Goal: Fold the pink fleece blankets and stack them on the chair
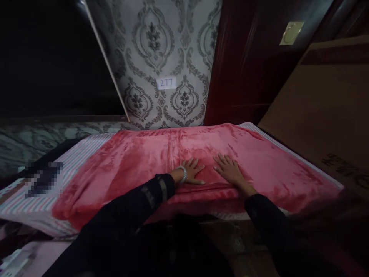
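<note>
A pink plush garment or blanket lies spread over a striped cloth, with a seam-like line down its middle and folds along its near edge. My left hand, with a bracelet at the wrist, rests flat on the plush fabric just right of that line. Farther right, my right hand presses on the same fabric, its fingers spread. Neither hand grips anything. Between them a strip of the pink fabric shows, and a horizontal fold runs just below both palms.
A large cardboard box stands at the right edge. Behind are patterned wallpaper with a paper label reading 277, a dark red wooden panel and a large black screen. A blurred-out dark item lies on the left.
</note>
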Available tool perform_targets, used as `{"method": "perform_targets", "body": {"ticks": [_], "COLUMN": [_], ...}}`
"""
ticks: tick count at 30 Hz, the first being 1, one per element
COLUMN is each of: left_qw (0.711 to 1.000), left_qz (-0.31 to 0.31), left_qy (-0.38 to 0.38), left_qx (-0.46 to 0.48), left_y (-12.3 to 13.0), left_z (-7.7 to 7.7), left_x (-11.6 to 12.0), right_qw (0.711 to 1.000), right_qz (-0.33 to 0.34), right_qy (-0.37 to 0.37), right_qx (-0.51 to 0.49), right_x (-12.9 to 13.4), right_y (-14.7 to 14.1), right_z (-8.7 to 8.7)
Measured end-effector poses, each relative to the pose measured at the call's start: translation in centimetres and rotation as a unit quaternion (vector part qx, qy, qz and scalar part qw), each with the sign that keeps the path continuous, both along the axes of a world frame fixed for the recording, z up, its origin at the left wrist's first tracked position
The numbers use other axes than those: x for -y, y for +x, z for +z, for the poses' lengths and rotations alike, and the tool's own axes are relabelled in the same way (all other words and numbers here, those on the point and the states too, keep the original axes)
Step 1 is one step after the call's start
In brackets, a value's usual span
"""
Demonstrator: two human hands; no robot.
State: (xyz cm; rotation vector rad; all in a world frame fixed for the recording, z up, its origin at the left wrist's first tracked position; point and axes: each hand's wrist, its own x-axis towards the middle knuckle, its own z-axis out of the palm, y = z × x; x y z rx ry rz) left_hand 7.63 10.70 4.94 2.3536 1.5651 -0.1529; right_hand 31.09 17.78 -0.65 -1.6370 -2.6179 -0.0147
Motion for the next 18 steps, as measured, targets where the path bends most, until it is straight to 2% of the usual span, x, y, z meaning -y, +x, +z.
{"method": "perform_targets", "body": {"ticks": [4,5,7,9,12,15,18], "left_qw": [0.997,0.996,0.991,0.975,0.954,0.951,0.943], "left_qz": [-0.028,-0.016,0.050,0.142,0.233,0.240,0.230], "left_qy": [0.023,0.044,0.105,0.167,0.188,0.189,0.228], "left_qx": [0.066,0.076,0.066,0.030,-0.020,-0.054,-0.074], "left_y": [-2.8,-4.0,-6.3,-7.8,-7.7,-5.8,-4.6], "left_z": [3.7,4.3,4.6,3.7,0.7,-2.7,-4.5], "left_x": [1.1,1.9,4.2,7.1,11.1,13.3,13.8], "right_qw": [0.997,0.996,0.996,0.994,0.996,0.997,0.996], "right_qz": [-0.034,-0.031,0.002,0.040,0.053,0.044,0.039], "right_qy": [-0.064,-0.063,-0.026,0.016,0.022,0.038,0.059], "right_qx": [-0.030,-0.046,-0.082,-0.099,-0.071,-0.049,-0.052], "right_x": [0.6,1.1,3.0,5.5,9.4,11.8,12.2], "right_y": [-1.1,-1.8,-3.9,-6.5,-9.9,-11.6,-11.8], "right_z": [1.8,2.4,3.2,3.5,2.7,1.3,0.7]}}
